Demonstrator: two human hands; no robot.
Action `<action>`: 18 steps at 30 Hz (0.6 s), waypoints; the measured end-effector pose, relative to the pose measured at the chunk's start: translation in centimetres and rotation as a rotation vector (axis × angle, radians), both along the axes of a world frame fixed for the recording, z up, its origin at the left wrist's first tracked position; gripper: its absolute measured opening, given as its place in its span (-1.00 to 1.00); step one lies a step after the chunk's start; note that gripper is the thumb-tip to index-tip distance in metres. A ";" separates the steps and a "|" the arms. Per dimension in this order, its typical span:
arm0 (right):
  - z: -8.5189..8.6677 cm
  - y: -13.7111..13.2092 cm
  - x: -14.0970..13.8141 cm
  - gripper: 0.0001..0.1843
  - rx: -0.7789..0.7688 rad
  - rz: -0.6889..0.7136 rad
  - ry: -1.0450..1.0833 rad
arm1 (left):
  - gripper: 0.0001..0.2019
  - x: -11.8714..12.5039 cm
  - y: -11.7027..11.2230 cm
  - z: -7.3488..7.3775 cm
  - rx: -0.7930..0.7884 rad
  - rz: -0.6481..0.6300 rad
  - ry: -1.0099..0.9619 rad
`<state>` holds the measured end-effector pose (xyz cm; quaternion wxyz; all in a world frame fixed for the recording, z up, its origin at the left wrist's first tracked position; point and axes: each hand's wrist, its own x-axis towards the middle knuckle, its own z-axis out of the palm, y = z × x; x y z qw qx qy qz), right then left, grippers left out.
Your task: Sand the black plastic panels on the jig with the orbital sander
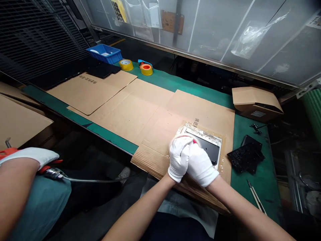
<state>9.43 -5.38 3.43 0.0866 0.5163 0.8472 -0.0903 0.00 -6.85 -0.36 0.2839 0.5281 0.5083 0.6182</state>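
White-gloved left hand [179, 155], right hand [202, 165]: closed together on red-edged item [194, 141], mostly hidden. Cardboard [200, 103]: printed characters [197, 122]. Carton label [258, 113]: illegible.

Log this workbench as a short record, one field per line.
Left hand: white-gloved, against the right hand
Right hand: white-gloved, beside the left; what the two hold is mostly hidden
Under the hands: black panel, on layered cardboard sheets
Right of the panel: dark flat parts, tweezers-like tool, cardboard box
Far edge: blue bin, two yellow tape rolls
Co-worker: white-gloved hand at the picture's left, on a red-orange tool
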 end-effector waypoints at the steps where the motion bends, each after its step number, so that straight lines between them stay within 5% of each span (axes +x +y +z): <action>1: 0.1 0.0 0.1 -0.50 0.017 0.014 -0.029 | -0.70 0.3 -0.1 -0.1 0.003 0.005 0.009; 7: -0.4 -3.8 11.0 -0.63 0.168 -0.189 -0.218 | -0.63 10.6 -1.1 -0.8 0.134 -0.285 0.114; 9: -0.7 -4.4 12.7 -0.62 0.204 -0.222 -0.209 | -0.61 11.8 -1.3 -0.7 0.117 -0.331 0.162; 11: -1.0 -3.9 11.2 -0.62 0.206 -0.194 -0.178 | -0.62 10.0 -1.2 -0.5 0.112 -0.298 0.165; 16: 0.2 -0.2 1.1 -0.55 0.030 -0.036 -0.061 | -0.68 0.7 -0.1 0.3 0.030 -0.024 0.093; 18: 0.8 0.4 -0.1 -0.51 -0.034 -0.036 -0.050 | -0.68 -0.2 0.4 0.6 -0.006 0.003 0.092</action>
